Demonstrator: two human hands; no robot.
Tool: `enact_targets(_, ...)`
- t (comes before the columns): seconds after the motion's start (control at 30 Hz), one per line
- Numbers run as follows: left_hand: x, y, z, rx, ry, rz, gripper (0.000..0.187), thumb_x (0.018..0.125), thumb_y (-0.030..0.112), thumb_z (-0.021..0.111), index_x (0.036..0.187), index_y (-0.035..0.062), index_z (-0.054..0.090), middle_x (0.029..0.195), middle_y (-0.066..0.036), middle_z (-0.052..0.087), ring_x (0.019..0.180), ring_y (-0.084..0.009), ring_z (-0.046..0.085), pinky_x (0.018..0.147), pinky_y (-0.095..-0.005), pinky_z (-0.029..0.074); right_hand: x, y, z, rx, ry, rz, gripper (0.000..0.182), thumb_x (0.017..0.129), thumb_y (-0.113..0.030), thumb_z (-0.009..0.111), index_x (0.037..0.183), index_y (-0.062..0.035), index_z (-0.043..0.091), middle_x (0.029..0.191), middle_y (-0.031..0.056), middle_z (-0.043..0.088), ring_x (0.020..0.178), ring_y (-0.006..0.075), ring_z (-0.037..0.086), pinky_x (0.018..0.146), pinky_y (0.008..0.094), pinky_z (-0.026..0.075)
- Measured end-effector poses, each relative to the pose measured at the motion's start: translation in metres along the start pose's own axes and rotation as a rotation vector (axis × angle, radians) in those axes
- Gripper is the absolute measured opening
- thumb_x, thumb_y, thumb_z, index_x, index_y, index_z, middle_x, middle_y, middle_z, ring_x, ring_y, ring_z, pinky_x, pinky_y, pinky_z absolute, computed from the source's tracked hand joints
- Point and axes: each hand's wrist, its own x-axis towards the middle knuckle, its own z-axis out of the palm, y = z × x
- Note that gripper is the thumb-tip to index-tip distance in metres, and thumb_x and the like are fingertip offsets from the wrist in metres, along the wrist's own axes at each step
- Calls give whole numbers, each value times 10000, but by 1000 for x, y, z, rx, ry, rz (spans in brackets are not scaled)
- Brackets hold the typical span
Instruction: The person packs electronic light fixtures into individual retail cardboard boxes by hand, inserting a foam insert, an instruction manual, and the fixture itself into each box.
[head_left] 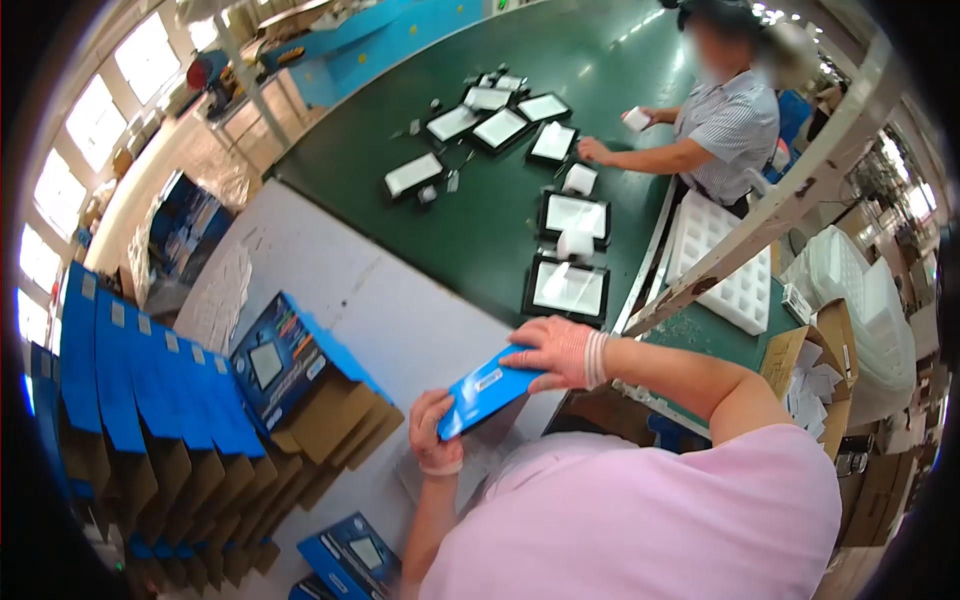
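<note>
Close to my body, over the pale tabletop (400, 318), a slim blue cardboard box (487, 390) with a small white label lies between my two hands. My left hand (434, 432), in a light glove, grips its near left end. My gloved right hand (558, 352) is closed over the far right end, with fingers across the top edge. To the left stands a row of blue boxes (180, 385) with brown flaps open. One printed box (275, 362) leans at the row's right side. Below my left hand sit closed printed boxes (352, 556).
A green conveyor belt (370, 220) carries several black-framed panels (568, 288) and small white blocks (580, 180). Across it, a co-worker (725, 130) holds a white block. A white compartment tray (720, 262), a slanted metal post (770, 215) and an open carton (815, 370) are at right.
</note>
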Motion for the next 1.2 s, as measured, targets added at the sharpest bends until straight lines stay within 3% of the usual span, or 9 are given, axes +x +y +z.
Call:
enact_targets(0.1, 5, 9, -7, 33, -68, -20, 248, 732, 60, 660, 978, 27, 675, 1045, -157, 650, 1003, -328, 607, 899, -405, 487, 3, 7, 9, -28, 18, 7, 519, 819, -420, 660, 1270, -182, 561, 1181, 154, 556, 1047, 368, 540, 907, 456, 445)
enact_targets(0.23, 24, 33, -28, -33, -316, -143, 400, 806, 233, 688, 1144, 24, 645, 1217, -171, 586, 1153, -354, 528, 984, -439, 433, 10, 6, 3, 57, -23, 16, 514, 807, -351, 696, 1277, -186, 568, 1192, 166, 541, 1033, 362, 545, 914, 451, 446)
enact_targets(0.37, 13, 10, -28, 201, -469, -25, 536, 743, 346, 716, 1227, 129, 635, 1296, -176, 539, 1168, -375, 502, 1015, -444, 408, 10, 8, 8, 21, -7, -7, 543, 789, -335, 714, 1298, -227, 559, 1209, 170, 533, 1031, 363, 550, 915, 454, 457)
enact_targets(0.47, 7, 6, -24, 343, -478, 90, 559, 686, 340, 773, 1219, 235, 642, 1326, -160, 513, 1202, -391, 459, 1043, -495, 381, 9, 7, 12, -26, 27, -19, 577, 761, -314, 738, 1304, -252, 556, 1228, 172, 522, 1051, 366, 548, 920, 459, 466)
enact_targets(0.67, 16, 44, -26, 616, -570, 104, 632, 663, 340, 786, 1266, 270, 607, 1403, -158, 425, 1291, -386, 350, 1103, -612, 223, 5, -3, 10, -152, 84, -72, 670, 693, -364, 769, 1316, -264, 543, 1291, 167, 491, 1172, 377, 494, 1009, 499, 410)
enact_targets(0.9, 30, 36, -8, 637, -471, 48, 705, 568, 374, 837, 1234, 265, 635, 1163, -140, 514, 1096, -343, 475, 950, -487, 395, 8, -5, 17, -152, 144, 15, 669, 688, -369, 776, 1300, -231, 543, 1347, 171, 464, 1229, 388, 452, 1060, 530, 346)
enact_targets(0.97, 25, 55, -28, 676, -370, 15, 680, 549, 358, 846, 1195, 246, 665, 1128, -138, 527, 1046, -335, 496, 896, -458, 419, 14, -11, 15, -36, 328, 135, 603, 719, -221, 760, 1275, -111, 552, 1324, 177, 495, 1184, 378, 487, 1017, 471, 389)
enact_targets(1.03, 14, 73, -69, 752, -235, -128, 665, 533, 292, 862, 1167, 207, 683, 1118, -138, 536, 1045, -338, 505, 908, -432, 426, 18, -16, 34, 77, 428, 250, 556, 728, -164, 752, 1244, -77, 566, 1274, 161, 533, 1136, 358, 515, 976, 438, 416)
enact_targets(1.2, -47, 104, -163, 1042, 59, -481, 661, 558, 300, 867, 1182, 209, 672, 1146, -131, 510, 1070, -355, 497, 920, -465, 432, 50, -50, 123, 205, -80, 0, 452, 755, -235, 741, 1149, -65, 597, 1189, 120, 589, 1104, 318, 542, 957, 417, 437)
